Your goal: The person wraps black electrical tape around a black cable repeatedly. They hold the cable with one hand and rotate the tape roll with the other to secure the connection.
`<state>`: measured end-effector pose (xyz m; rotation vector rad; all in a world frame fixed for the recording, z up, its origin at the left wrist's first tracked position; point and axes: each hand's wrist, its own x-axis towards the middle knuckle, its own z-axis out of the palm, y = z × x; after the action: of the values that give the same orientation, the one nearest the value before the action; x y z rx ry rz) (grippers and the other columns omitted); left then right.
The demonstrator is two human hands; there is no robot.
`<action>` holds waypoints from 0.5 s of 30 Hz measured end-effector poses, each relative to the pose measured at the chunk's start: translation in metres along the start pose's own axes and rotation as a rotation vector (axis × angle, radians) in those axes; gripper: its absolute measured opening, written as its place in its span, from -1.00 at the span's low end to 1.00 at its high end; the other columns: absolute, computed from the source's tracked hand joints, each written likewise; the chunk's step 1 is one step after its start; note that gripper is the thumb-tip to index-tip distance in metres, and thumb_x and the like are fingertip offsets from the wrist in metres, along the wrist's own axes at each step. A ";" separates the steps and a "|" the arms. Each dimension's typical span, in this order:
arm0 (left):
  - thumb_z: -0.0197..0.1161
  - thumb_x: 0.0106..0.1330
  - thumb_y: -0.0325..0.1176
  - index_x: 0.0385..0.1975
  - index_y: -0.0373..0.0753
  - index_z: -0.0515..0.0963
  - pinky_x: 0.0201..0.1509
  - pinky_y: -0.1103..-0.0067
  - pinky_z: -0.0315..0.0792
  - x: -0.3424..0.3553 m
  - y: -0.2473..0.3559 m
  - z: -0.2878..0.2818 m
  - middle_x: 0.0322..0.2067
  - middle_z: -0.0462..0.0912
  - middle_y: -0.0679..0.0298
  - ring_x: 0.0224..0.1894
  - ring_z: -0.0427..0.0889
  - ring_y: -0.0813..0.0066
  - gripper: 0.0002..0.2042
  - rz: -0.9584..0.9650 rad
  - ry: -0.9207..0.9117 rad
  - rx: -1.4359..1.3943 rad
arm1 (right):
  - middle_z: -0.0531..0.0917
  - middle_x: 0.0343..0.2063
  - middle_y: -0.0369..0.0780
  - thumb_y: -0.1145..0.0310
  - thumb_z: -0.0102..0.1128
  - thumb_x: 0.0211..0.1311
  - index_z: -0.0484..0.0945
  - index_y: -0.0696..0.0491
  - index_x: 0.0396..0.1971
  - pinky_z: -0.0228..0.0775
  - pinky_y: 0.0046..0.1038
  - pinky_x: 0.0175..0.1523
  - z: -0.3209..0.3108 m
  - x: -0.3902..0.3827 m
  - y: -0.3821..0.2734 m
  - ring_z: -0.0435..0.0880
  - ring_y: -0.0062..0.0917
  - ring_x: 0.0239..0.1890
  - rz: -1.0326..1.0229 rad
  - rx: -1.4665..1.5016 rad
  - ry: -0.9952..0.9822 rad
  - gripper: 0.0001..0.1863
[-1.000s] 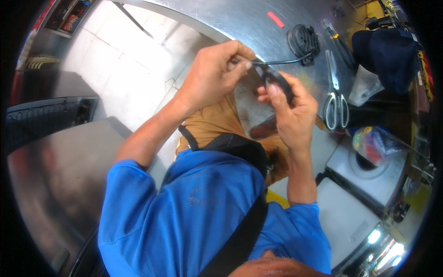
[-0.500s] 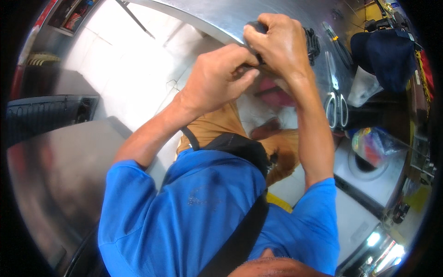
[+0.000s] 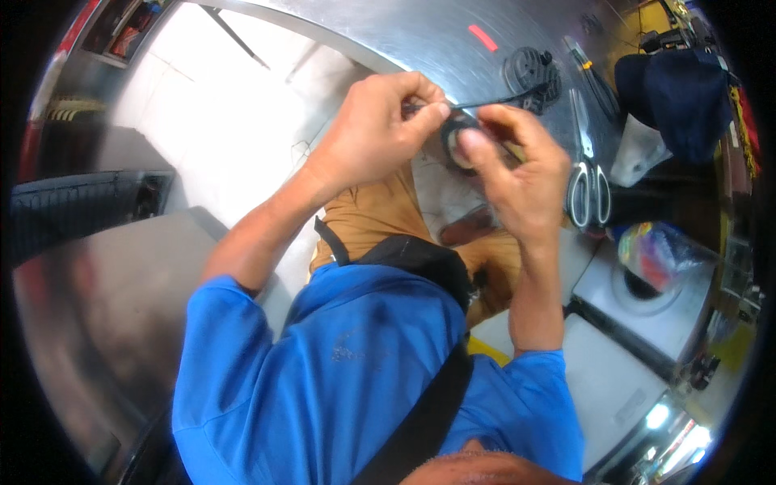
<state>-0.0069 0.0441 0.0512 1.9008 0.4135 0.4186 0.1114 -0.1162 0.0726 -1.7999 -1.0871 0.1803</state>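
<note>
My left hand (image 3: 386, 121) is closed, its thumb and fingertips pinching a thin black cable (image 3: 477, 104) that runs right over the table edge. On the table that cable leads toward a black coiled bundle (image 3: 529, 77). My right hand (image 3: 521, 162) is closed on a roll of black tape (image 3: 461, 141) with a pale core, just below the cable and close to my left fingertips. Whether a strip of tape joins the roll to the cable is too small to tell. A short red strip (image 3: 483, 37) lies on the metal table (image 3: 388, 32), beyond both hands.
On the table's right side lie scissors with white-and-black handles (image 3: 588, 182), pliers with dark and yellow handles (image 3: 594, 77) and a dark blue cap (image 3: 675, 97). A clear plastic bag (image 3: 659, 255) is farther right. A grey-brown surface (image 3: 105, 315) stands at left.
My right hand has come down and nearer to me, turning so the roll's pale core shows. The coiled bundle and red strip, covered before, are now visible. My left hand has barely moved.
</note>
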 end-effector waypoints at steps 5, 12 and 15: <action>0.24 0.53 -0.26 -0.22 -0.29 0.64 -0.12 0.63 0.46 0.011 -0.013 -0.006 -0.36 0.61 0.41 -0.26 0.53 0.68 -0.79 -0.111 -0.196 -0.191 | 0.71 -0.02 -0.02 0.23 0.54 0.13 0.49 0.24 0.24 0.54 -0.29 0.15 0.025 -0.012 0.021 0.73 -0.22 0.04 0.009 0.084 -0.109 -0.29; 0.21 0.55 -0.27 -0.26 -0.28 0.60 -0.04 0.59 0.50 0.015 -0.019 -0.014 -0.36 0.62 0.36 -0.25 0.56 0.64 -0.79 -0.120 -0.256 -0.273 | 0.64 -0.14 -0.06 0.10 0.32 0.39 0.46 0.21 0.25 0.52 -0.31 0.07 0.050 -0.007 0.037 0.68 -0.28 -0.10 -0.050 0.262 -0.121 -0.40; 0.24 0.53 -0.26 -0.25 -0.28 0.60 -0.06 0.59 0.49 0.016 -0.021 -0.016 -0.35 0.64 0.35 -0.25 0.55 0.65 -0.80 -0.107 -0.240 -0.255 | 0.62 -0.18 -0.05 0.17 0.19 0.47 0.52 0.21 0.05 0.48 -0.28 -0.01 0.051 -0.008 0.031 0.63 -0.29 -0.17 -0.008 0.236 -0.063 -0.59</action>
<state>-0.0024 0.0712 0.0387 1.6482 0.2856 0.1606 0.0962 -0.0916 0.0195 -1.5872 -1.0699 0.3479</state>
